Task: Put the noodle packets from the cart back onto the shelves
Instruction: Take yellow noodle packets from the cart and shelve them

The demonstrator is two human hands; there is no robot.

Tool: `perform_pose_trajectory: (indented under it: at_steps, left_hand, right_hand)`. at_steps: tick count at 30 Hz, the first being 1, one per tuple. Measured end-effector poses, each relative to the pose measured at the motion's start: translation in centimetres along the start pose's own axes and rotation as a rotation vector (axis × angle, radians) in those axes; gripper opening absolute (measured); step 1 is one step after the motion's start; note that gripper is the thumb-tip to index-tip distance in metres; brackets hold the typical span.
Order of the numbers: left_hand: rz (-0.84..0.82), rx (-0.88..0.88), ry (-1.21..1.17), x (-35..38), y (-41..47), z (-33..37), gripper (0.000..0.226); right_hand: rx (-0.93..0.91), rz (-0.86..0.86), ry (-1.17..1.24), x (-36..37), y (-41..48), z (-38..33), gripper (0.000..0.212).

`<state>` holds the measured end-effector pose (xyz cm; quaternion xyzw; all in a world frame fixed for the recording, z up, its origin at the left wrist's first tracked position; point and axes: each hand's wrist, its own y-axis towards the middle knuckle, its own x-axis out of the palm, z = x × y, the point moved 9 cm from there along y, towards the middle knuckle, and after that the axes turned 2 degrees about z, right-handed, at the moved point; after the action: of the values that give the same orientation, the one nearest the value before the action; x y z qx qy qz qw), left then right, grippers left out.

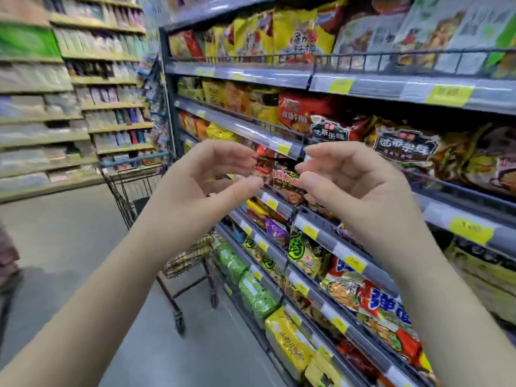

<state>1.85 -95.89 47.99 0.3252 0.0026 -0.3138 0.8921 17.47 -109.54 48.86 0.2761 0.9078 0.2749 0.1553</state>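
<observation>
Both hands up in front of the noodle shelves point(251, 129) on the right side of the aisle. Left hand point(195, 180) and right hand point(354, 185) face each other, palms inward, fingers loosely curved w/ a wide gap between thumb and fingers. Neither one is gripping anything afaict.

In the gap between the fingertips there's a red packet point(284, 178) that looks to be sitting on the middle shelf w/ others like it. Can't tell if the right fingertips actually touch it, the frame's pretty blurry there.

The cart point(131, 185) is on the left, further down the aisle, parked just beside the shelving and partly hidden behind the left forearm. Through its wire side you can see gold-ish noodle packets point(184, 258) low in the basket.

Shelves are packed on every tier: yellow bags up top, dark and red ones mid, green packs point(251, 289) low down. Yellow price tags point(452, 94) run along the rails. Grey floor point(69, 233), another shelving run point(69, 79) on the far left.
</observation>
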Motion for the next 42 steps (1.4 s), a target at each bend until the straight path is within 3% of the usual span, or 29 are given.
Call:
perform_pose_trajectory:
  at_steps: [7, 16, 27, 42]
  left_hand:
    - [0.150, -0.020, -0.026, -10.3, 0.5, -4.3, 0.034]
    - [0.334, -0.180, -0.006, -20.2, 0.7, -12.7, 0.038]
    - [0.452, -0.340, 0.140, -25.0, 7.0, -25.8, 0.039]
    - [0.561, -0.547, 0.144, -29.0, 20.0, -43.8, 0.043]
  right_hand:
    - [0.023, -0.062, 0.022, 9.6, 4.5, 3.6, 0.025]
    - [0.114, -0.220, 0.113, 21.5, 9.7, 10.6, 0.029]
    - [0.206, -0.429, 0.168, 30.6, 20.8, 24.4, 0.038]
    - [0.333, -0.618, 0.213, 38.9, 38.2, 42.2, 0.040]
